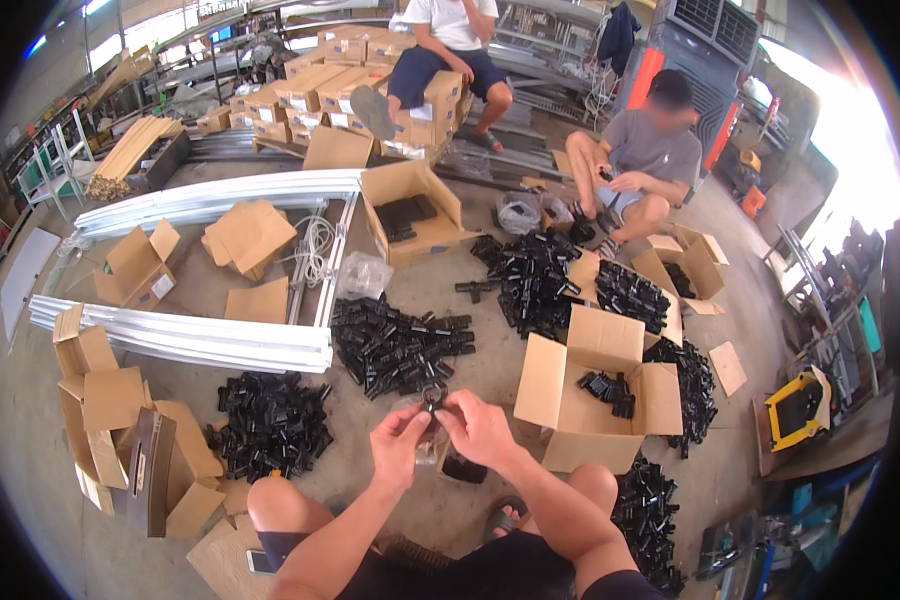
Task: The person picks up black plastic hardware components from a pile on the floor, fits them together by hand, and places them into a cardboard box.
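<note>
Black and small, a part [432, 397] sits between the left hand [398, 442] and right hand [478, 428], both pinching it with fingertips. Beyond it lies a dark pile [395, 348]; rightward, an open box [595, 450].

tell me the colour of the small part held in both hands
The small part is black; it shows best in the head view.

a dark short sleeve [618, 584], dark shorts [282, 543], a dark sandal [511, 504]
</note>
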`<state>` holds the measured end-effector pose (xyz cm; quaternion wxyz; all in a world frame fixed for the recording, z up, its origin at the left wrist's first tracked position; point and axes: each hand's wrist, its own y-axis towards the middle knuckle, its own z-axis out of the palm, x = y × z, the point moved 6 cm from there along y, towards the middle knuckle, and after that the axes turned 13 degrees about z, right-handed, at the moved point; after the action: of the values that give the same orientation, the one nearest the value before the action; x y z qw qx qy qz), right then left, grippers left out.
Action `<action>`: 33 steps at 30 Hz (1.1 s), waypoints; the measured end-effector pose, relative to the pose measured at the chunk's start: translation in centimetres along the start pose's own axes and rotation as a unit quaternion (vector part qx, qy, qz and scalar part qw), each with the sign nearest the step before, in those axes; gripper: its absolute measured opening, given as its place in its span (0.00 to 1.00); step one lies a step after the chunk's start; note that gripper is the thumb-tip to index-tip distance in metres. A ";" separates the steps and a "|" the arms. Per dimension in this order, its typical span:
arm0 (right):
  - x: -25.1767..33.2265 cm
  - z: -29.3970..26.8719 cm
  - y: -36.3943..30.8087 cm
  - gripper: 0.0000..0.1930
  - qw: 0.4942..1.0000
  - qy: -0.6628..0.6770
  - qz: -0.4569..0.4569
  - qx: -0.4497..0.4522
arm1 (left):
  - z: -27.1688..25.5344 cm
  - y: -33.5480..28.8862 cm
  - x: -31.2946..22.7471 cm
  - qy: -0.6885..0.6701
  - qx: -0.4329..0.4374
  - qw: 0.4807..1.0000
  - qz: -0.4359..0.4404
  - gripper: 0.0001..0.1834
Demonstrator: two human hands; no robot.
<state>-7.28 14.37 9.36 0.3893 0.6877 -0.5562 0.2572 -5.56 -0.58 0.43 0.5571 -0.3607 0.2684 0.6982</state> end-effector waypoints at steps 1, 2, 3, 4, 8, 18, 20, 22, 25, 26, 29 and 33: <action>0.1 0.2 -0.2 0.11 1.000 0.003 0.002 0.001 | -0.1 -0.1 0.0 0.005 0.001 1.000 0.003 0.09; -0.1 0.2 -0.5 0.12 1.000 -0.015 -0.005 -0.004 | 0.1 -0.2 -0.1 0.009 0.010 1.000 0.004 0.09; -0.5 0.3 -0.8 0.12 0.999 -0.034 -0.013 -0.008 | 0.2 -0.5 -0.1 0.014 0.018 1.000 0.005 0.09; -0.9 0.3 -0.7 0.12 0.998 -0.052 -0.020 -0.013 | 0.4 -0.5 -0.1 0.018 0.026 0.999 0.007 0.09; -0.5 -0.5 -0.7 0.12 0.997 -0.048 -0.045 -0.029 | 0.4 -0.7 -0.1 -0.003 0.008 1.000 -0.005 0.10; -1.3 0.2 -0.9 0.09 0.999 -0.031 -0.030 -0.006 | 0.5 -1.0 -0.3 0.017 0.026 0.999 -0.014 0.10; 0.0 -0.5 -0.7 0.10 1.000 0.001 -0.026 -0.016 | 0.5 -0.9 -0.4 0.008 0.025 1.000 -0.009 0.10; 0.6 -0.7 -0.7 0.11 1.000 0.023 -0.008 -0.003 | 0.4 -0.9 -0.5 -0.001 0.026 1.000 -0.007 0.10; -0.7 -0.3 -1.0 0.10 0.998 -0.042 -0.048 0.002 | 0.7 -1.0 -0.3 0.016 0.038 0.999 -0.009 0.10; -1.1 -0.2 -1.0 0.10 0.998 -0.047 -0.052 0.002 | 0.8 -1.1 -0.3 0.012 0.035 0.999 -0.011 0.09; -1.2 -0.1 -1.1 0.08 0.999 -0.035 -0.040 0.006 | 0.7 -1.3 -0.5 0.003 0.026 1.000 -0.014 0.09; 0.4 -0.5 -1.2 0.08 1.000 -0.003 -0.014 -0.001 | 0.6 -1.1 -0.8 0.002 0.018 1.000 -0.017 0.10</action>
<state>-6.03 14.69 9.63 0.3918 0.6957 -0.5481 0.2491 -4.54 -0.32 1.46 0.5752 -0.3565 0.2761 0.6825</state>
